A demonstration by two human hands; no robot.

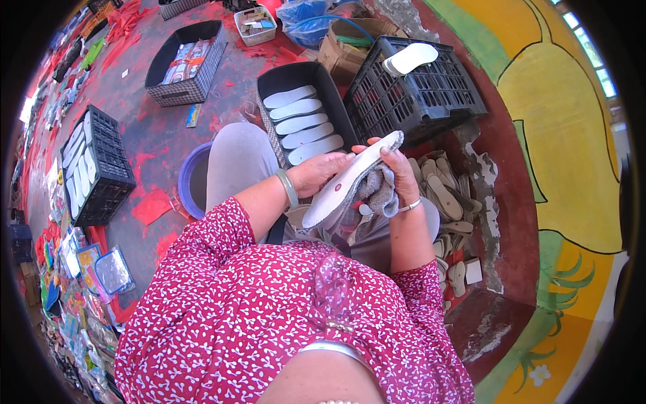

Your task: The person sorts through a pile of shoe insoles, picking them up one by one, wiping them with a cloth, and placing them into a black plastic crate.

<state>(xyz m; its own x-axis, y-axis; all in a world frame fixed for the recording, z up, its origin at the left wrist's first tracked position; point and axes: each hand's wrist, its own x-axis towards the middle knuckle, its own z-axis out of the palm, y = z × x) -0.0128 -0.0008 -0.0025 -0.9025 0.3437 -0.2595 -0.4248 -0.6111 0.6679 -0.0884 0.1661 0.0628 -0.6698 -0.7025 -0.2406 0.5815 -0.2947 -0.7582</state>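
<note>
In front of my chest, a thick white shoe sole [350, 183] with a grey fuzzy edge and a small red mark is held tilted. My left hand [315, 174], with a bangle on its wrist, grips the sole's left edge. My right hand [402, 176] is closed around its upper right end, thumb on the face. A crumpled grey cloth [380, 190] hangs beneath the sole, against my right palm. Some fingers of both hands are hidden behind the sole.
Ahead stands a dark bin [268, 79] with several white soles. Right of it, one sole [412, 58] lies on a black crate [431, 87]. Loose soles [444, 195] pile up by the wall. A purple basin [185, 180] and a sole-filled crate [108, 172] are left.
</note>
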